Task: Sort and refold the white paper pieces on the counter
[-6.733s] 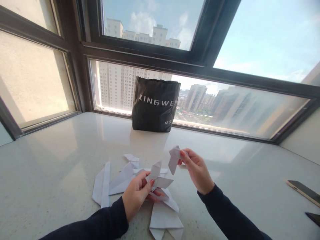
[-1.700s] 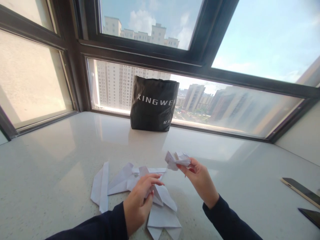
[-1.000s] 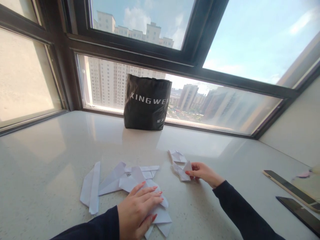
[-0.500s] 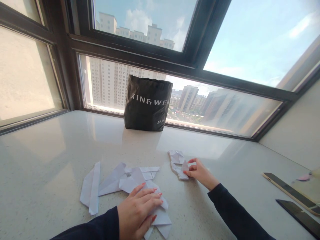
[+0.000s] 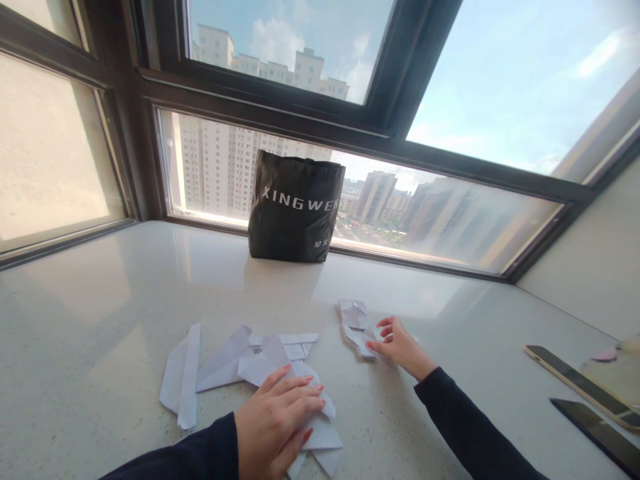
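My left hand lies with fingers stretched over a pile of white folded papers. More folded pieces, among them a folded paper with a pointed tip, spread out beyond the fingertips. At the far left lies another folded paper with a long straight strip along it. My right hand is at the right edge of a small stack of folded paper. Its thumb touches the stack, while the forefinger stands apart from the thumb. The stack lies on the white speckled sill.
A black bag with white lettering stands upright against the window. Two dark flat devices lie at the right: a phone-like one with a pale edge and a black one. A dark window frame borders the white sill.
The small flap that stood up by my right fingers now lies lower against the stack. My right hand has barely shifted, and my left hand rests in the same place.
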### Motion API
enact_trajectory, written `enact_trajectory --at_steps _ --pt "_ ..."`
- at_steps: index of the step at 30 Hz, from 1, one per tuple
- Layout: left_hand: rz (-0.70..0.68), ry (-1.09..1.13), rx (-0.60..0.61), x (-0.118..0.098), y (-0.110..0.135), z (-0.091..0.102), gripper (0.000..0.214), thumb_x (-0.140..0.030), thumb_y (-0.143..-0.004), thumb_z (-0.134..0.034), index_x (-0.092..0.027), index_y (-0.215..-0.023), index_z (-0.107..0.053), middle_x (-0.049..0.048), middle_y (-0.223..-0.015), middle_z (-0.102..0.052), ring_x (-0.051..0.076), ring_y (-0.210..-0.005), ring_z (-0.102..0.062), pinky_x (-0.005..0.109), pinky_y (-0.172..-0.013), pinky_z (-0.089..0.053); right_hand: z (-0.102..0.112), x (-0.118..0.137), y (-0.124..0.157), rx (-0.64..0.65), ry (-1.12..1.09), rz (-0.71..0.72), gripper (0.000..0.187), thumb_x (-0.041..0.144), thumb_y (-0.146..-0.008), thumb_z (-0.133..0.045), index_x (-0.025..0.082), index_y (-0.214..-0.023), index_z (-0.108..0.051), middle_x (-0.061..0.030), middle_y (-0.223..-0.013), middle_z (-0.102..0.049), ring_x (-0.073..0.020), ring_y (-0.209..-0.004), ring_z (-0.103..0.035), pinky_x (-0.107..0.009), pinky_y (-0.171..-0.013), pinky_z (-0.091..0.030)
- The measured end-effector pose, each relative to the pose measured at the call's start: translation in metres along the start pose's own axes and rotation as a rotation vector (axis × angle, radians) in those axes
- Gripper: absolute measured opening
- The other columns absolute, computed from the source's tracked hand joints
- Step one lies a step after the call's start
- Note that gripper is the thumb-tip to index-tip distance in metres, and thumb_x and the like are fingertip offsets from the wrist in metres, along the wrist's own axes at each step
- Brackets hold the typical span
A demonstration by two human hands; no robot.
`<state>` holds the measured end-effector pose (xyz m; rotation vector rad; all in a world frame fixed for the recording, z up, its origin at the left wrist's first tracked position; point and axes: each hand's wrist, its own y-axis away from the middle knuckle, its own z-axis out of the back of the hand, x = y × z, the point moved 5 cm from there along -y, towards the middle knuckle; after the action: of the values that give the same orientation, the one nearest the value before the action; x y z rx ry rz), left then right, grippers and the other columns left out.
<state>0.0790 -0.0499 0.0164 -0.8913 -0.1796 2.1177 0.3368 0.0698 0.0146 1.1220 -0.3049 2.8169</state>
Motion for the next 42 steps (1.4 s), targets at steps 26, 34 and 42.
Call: enact_trajectory --at_steps 26,34,42 --pt "-0.371 -0.236 -0.08 -0.013 0.005 -0.001 0.014 -0.026 -0.087 -0.04 -0.022 -0.081 -0.052 -0.0068 -0.089 -0.065 0.01 -0.085 -0.051 0.023 -0.077 -0.031 -0.091 0.131 0.068 0.176 0.264 0.63 0.027 0.016 -0.071 -0.055 0.015 -0.098 -0.053 -0.012 -0.107 -0.054 -0.0271 -0.104 -0.044 -0.041 -0.085 -0.036" --pt "-0.018 -0.412 -0.069 0.001 -0.012 0.047 0.02 -0.014 -0.068 -0.05 -0.02 -0.086 -0.05 0.0024 -0.096 -0.056 0.019 -0.088 -0.047 0.031 -0.075 -0.034 -0.081 0.118 0.058 0.149 -0.113 0.43 0.008 0.019 -0.07 -0.054 0.019 -0.075 -0.047 -0.001 -0.068 -0.056 -0.0179 -0.066 -0.055 -0.029 -0.061 -0.043" --pt "0.622 -0.671 0.14 0.071 -0.011 0.109 0.045 -0.029 -0.073 -0.044 -0.009 -0.114 -0.043 0.0175 -0.111 -0.049 0.033 -0.101 -0.044 0.044 -0.082 -0.033 -0.084 0.107 0.052 0.116 -0.412 0.376 0.027 0.03 -0.081 -0.043 0.018 -0.105 -0.043 0.0027 -0.061 -0.053 -0.0127 -0.052 -0.051 -0.026 -0.053 -0.043"
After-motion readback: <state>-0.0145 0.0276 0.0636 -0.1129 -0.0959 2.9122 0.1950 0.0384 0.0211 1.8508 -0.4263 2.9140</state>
